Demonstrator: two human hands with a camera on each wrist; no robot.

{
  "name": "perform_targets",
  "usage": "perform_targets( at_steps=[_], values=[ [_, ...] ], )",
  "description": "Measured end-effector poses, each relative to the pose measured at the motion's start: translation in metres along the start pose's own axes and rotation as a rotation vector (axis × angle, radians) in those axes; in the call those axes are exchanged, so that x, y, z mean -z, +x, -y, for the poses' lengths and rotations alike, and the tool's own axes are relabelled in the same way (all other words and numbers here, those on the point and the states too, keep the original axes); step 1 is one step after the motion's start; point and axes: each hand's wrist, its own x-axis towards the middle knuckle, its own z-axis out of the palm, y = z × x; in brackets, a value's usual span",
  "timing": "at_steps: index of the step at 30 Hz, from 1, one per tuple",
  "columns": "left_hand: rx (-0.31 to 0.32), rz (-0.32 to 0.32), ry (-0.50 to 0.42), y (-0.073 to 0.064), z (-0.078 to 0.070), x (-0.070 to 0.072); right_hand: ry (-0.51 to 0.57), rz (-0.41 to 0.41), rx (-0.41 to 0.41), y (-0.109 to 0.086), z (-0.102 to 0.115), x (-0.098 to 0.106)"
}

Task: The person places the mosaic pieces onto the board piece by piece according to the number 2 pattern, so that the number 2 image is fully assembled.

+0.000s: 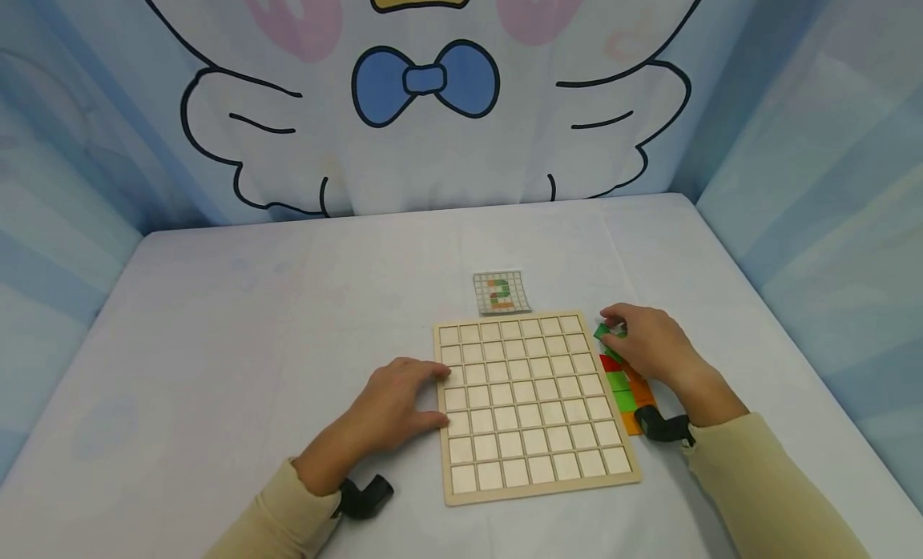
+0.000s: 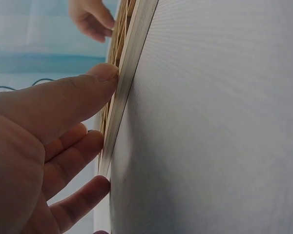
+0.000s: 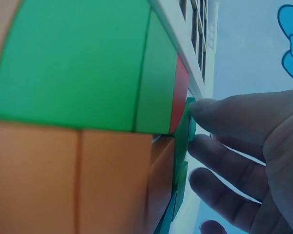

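Observation:
A square wooden grid board lies on the white table in front of me. My left hand rests at its left edge, thumb and fingers spread along the rim. In the left wrist view, the thumb touches the side of the board. Past the board's right edge, my right hand pinches a small green tile between thumb and fingers. Beneath and beside that hand lie a red tile, light green tiles and orange tiles, partly hidden by the hand.
Behind the board lies a small pattern card printed with a grid and a green and orange figure. A printed curtain hangs behind the table and along both sides. Each wrist carries a black camera.

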Motion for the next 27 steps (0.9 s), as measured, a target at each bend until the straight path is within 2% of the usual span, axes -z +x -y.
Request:
perform_targets(
  at_steps=[10,27],
  values=[
    [-0.002,-0.002,0.008,0.0,0.001,0.0,-0.027,-0.004,0.02,0.005,0.001,-0.001],
    [-0.012,-0.008,0.004,0.0,0.001,0.0,0.02,0.052,0.049,0.011,0.003,0.002]
  ],
)
